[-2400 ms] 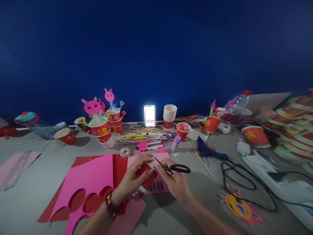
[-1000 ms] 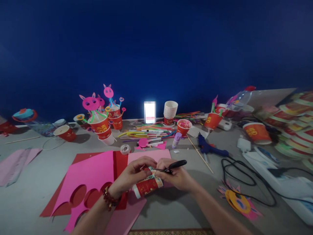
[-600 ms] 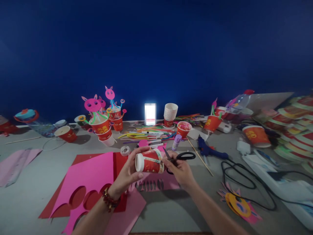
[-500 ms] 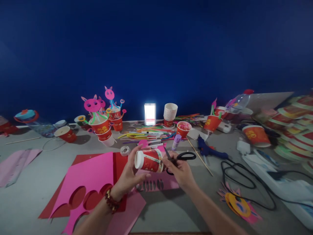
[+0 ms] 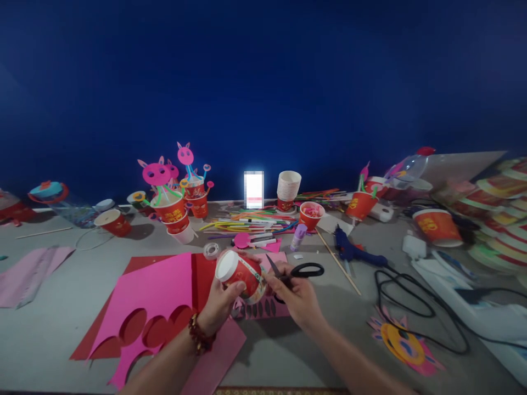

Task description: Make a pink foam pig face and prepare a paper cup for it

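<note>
My left hand (image 5: 220, 307) is wrapped round a red paper cup (image 5: 247, 276), which lies tilted with its white base to the upper left and its rim toward my right hand. My right hand (image 5: 300, 299) is closed on black-handled scissors (image 5: 308, 270), their blades pointing up and left beside the cup. Its fingertips are at the cup's rim; whether they pinch the rim is hidden. Below the cup lies a pink sheet (image 5: 282, 308) with several small leaf-shaped cut-outs.
Pink card with round holes (image 5: 160, 280) lies on red card at left. Behind are pink animal-faced cups (image 5: 171, 211), coloured sticks (image 5: 234, 224) and a stack of white cups (image 5: 289, 185). On the right are a blue glue gun (image 5: 358, 251), its black cord, and a yellow-pink paper face (image 5: 403, 343).
My left hand has turned the cup, so its base now tilts more toward me and its rim points lower right. The scissors stay in my right hand, moved slightly left.
</note>
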Demonstrator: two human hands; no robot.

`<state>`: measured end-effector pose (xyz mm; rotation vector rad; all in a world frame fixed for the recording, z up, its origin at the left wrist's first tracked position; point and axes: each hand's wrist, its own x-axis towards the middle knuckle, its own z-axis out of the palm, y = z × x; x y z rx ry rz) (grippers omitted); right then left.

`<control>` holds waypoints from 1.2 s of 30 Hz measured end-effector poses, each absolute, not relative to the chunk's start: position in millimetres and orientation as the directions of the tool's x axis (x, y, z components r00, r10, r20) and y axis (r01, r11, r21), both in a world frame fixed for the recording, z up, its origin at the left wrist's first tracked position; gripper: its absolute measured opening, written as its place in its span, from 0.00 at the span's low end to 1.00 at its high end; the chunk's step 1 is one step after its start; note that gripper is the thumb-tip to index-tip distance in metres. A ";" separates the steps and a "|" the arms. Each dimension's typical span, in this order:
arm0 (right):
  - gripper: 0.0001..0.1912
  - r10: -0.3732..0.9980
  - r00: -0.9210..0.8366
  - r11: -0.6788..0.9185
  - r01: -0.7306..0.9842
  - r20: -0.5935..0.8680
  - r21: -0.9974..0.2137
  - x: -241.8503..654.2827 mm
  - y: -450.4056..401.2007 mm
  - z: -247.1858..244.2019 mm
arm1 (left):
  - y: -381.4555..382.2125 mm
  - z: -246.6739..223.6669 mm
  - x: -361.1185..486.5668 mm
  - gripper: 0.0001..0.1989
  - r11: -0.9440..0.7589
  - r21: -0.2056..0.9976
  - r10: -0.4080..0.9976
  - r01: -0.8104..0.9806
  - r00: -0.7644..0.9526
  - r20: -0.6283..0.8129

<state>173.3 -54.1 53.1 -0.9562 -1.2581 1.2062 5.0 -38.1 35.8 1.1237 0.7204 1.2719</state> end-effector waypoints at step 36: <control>0.03 0.678 -0.455 0.710 0.204 0.577 -0.674 195.2 -44.3 53.3 | -36.6 51.2 -2.4 0.17 0.167 0.897 0.953 -0.410 0.300 -0.040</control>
